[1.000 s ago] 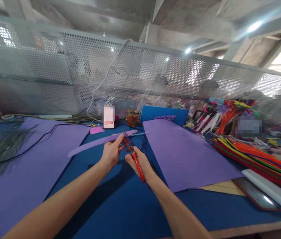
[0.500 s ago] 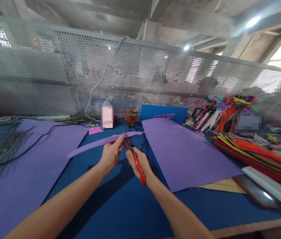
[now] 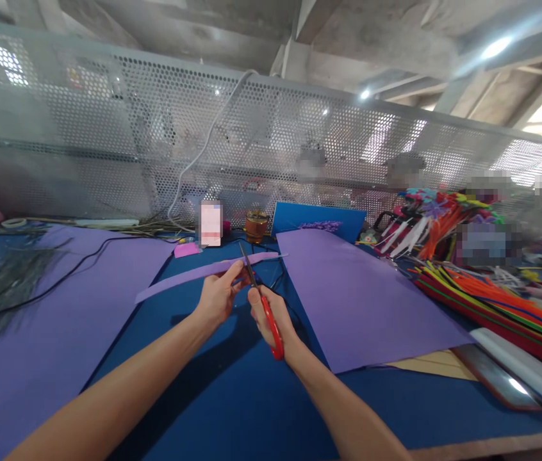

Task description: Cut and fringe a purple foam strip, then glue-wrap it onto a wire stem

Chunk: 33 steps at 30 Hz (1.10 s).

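Blue table point(image 3: 246, 403), pale front edge showing at lower right. Near the front right corner: white bar point(image 3: 530, 371), flat glossy slab point(image 3: 506, 381) (phone, probably), tan sheet point(image 3: 437, 365) sticking out from under the right purple sheet point(image 3: 362, 301). Left purple sheet point(image 3: 59, 371) covers the left side, with dark bristly strands point(image 3: 9, 291) on it.

Right hand point(image 3: 271, 314) is closed around the red-handled scissors point(image 3: 273, 333), blades aimed at the back edge, leaning a bit left. Left hand point(image 3: 218, 296) pinches the purple strip point(image 3: 175, 280) between thumb and fingers, over bare blue between the two sheets.

Key relation: strip sits beyond the right-hand grip, long axis running left to right, left end nearer the front edge. Scissors cross that axis steeply just right of the left thumb. Left hand is the nearer one, in contact; right reaches it only via the blades. Can't tell if they touch the strip.

Along the back edge: pink piece point(image 3: 188, 250), upright phone point(image 3: 211, 225), amber jar point(image 3: 256, 229), blue board point(image 3: 309, 216). Colored stems point(image 3: 496, 301) toward the right edge. Perforated panel point(image 3: 246, 134) behind everything.
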Available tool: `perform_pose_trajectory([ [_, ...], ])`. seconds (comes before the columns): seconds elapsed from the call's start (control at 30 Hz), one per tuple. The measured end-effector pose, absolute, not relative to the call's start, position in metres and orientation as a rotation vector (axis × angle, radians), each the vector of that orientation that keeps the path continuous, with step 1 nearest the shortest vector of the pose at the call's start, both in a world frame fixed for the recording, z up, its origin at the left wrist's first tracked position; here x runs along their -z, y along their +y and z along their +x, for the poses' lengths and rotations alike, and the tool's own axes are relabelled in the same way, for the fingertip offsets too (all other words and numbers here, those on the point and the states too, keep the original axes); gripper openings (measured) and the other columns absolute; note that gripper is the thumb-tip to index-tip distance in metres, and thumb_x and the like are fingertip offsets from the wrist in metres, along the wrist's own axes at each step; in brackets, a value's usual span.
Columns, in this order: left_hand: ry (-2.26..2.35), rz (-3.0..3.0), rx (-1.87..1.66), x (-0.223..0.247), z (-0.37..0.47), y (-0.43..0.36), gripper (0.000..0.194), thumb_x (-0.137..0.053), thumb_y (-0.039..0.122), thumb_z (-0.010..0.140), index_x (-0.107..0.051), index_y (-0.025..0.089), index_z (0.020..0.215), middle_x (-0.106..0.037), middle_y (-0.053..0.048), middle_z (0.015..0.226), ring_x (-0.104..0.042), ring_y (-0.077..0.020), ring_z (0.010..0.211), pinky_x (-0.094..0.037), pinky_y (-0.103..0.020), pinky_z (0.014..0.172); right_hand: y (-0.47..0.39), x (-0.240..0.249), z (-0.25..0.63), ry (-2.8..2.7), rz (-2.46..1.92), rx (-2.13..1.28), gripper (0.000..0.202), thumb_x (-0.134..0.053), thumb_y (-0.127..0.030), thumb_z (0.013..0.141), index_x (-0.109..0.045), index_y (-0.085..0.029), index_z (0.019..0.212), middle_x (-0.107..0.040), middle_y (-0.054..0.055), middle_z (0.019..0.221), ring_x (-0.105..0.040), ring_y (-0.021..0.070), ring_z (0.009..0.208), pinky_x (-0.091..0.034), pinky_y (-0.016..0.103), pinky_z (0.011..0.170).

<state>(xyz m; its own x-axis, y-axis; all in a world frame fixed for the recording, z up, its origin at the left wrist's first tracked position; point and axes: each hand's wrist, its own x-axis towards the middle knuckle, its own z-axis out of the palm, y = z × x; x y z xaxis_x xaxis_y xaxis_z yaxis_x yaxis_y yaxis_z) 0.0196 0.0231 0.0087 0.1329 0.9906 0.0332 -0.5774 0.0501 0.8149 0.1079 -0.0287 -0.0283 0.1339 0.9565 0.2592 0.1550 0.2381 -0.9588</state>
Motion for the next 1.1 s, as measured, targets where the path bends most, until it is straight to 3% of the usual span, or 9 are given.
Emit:
perform_pose_trajectory([
  [0.6,0.659,0.805,-1.320,-0.0083,0.0189,0.0239,0.028,-0.078,0.031,0.044,-0.065,0.011,0.058,-0.063,-0.004,0.060,-0.058,-0.0133,0.059,-0.045,-0.026,0.058,-0.0302,0.0272,0.1078,-1.276,-1.228,-0.866,0.040,-0.041,-0.057,0.078,-0.042,-0.019,0.065,-0.031,-0.007,0.044,-0.026,0.0060,0.036,-0.021,0.021,0.033],
  [1.1,0.642,0.763,-1.327,-0.0067,0.0168,0.0251,0.024,-0.076,0.028,0.048,-0.062,0.012,0.059,-0.064,-0.004,0.059,-0.058,-0.0133,0.059,-0.046,-0.028,0.059,-0.0315,0.0243,0.1087,-1.270,-1.206,-0.909,0.047,-0.039,-0.063,0.076,-0.046,-0.017,0.068,-0.033,-0.007,0.044,-0.028,0.0052,0.034,-0.024,0.019,0.032],
])
